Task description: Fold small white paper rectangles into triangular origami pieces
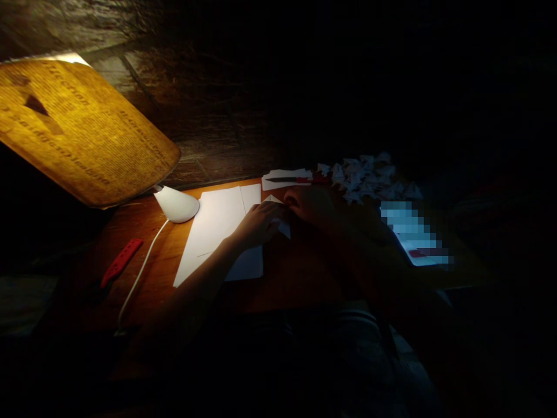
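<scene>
Under the lamp light, a small folded piece of white paper [284, 227] lies between my two hands on the wooden table. My left hand [260, 222] rests over its left side, fingers bent down and holding the paper. At its right edge my right hand [308, 203] is closed, thumb and fingers pinching the paper; shadow hides part of the grip. White paper sheets [213, 232] lie beneath and left of my left hand. Just behind my hands, a dark-bladed tool with a red handle [282, 180] lies on smaller white paper pieces [270, 186].
A lamp with a printed yellow shade [87, 128] and white base [177, 204] stands left, its white cord [141, 278] trailing forward. A long red object [122, 262] lies beside it. Several folded paper pieces [363, 174] are heaped back right, near a lit phone [413, 235].
</scene>
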The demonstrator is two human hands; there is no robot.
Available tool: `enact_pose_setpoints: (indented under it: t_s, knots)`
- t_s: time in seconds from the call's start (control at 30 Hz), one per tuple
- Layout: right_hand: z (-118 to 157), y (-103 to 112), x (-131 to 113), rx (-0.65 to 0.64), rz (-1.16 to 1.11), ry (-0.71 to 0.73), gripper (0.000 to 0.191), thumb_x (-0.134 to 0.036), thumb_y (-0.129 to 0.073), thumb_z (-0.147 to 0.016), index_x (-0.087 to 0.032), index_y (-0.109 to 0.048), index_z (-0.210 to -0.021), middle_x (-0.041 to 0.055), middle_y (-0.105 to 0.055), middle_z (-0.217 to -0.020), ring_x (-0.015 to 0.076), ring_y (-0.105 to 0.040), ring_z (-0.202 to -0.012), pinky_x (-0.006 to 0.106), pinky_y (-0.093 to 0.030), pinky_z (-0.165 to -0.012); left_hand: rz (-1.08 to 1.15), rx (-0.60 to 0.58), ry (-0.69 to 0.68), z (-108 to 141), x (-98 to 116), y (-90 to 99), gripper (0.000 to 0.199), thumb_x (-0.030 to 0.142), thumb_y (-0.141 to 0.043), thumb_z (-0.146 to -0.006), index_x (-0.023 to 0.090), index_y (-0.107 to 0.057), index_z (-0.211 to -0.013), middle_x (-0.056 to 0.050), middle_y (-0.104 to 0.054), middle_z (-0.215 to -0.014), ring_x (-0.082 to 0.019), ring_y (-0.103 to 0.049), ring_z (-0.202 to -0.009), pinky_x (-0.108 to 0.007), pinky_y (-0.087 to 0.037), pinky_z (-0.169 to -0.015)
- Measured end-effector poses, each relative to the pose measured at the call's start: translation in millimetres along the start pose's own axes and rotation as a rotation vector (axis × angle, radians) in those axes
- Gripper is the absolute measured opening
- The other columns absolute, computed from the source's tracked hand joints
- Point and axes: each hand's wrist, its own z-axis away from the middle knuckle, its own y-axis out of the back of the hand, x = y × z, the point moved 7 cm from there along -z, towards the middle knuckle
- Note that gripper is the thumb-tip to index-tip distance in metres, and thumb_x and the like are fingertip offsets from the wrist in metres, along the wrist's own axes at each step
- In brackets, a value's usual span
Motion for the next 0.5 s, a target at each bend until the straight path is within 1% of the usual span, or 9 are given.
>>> enact_pose_setpoints:
  t_s: [0.13, 0.27, 0.4, 0.5]
  knots:
    - [3, 5, -6, -0.023, 0.035, 0.000, 0.012, -0.023, -0.065, -0.094, -0.019, -0.075, -0.098, 0.0063, -0.078, -0.098, 0.0202, -0.064, -0.086, 0.032, -0.031, -0.069, 0.000, 0.012, -0.001, 0, -1, -0.5, 0.030, 0.020, -0.055, -0.094, 0.018, -0.067, -0.122, -0.014, -0.069, -0.132, -0.033, -0.059, -0.130, -0.054, -0.049, -0.108]
    - [4, 4, -8, -0.032, 0.037, 0.005, 0.015, -0.025, -0.064, -0.096, -0.019, -0.076, -0.102, 0.0071, -0.078, -0.101, 0.0203, -0.065, -0.088, 0.032, -0.032, -0.071, -0.005, 0.015, -0.006, 0, -1, -0.7, 0.030, 0.018, -0.053, -0.095, 0.018, -0.066, -0.123, -0.015, -0.070, -0.128, -0.033, -0.060, -0.129, -0.053, -0.050, -0.107]
    - [4, 4, -10, -0.035, 0.035, 0.027, 0.017, -0.028, -0.065, -0.096, -0.020, -0.076, -0.105, 0.0081, -0.078, -0.105, 0.0214, -0.066, -0.092, 0.032, -0.034, -0.072, -0.014, 0.013, -0.005, 0, 1, 0.5, 0.036, 0.017, -0.053, -0.094, 0.017, -0.064, -0.129, -0.015, -0.069, -0.134, -0.033, -0.059, -0.130, -0.054, -0.050, -0.107]
    - [5, 5, -13, -0.076, 0.055, 0.042, 0.021, -0.029, -0.065, -0.096, -0.019, -0.077, -0.110, 0.0099, -0.079, -0.108, 0.0228, -0.067, -0.094, 0.032, -0.035, -0.073, -0.020, 0.013, 0.001, 0, 2, 1.8, 0.037, 0.017, -0.052, -0.094, 0.019, -0.064, -0.130, -0.015, -0.068, -0.136, -0.033, -0.059, -0.129, -0.055, -0.051, -0.106]
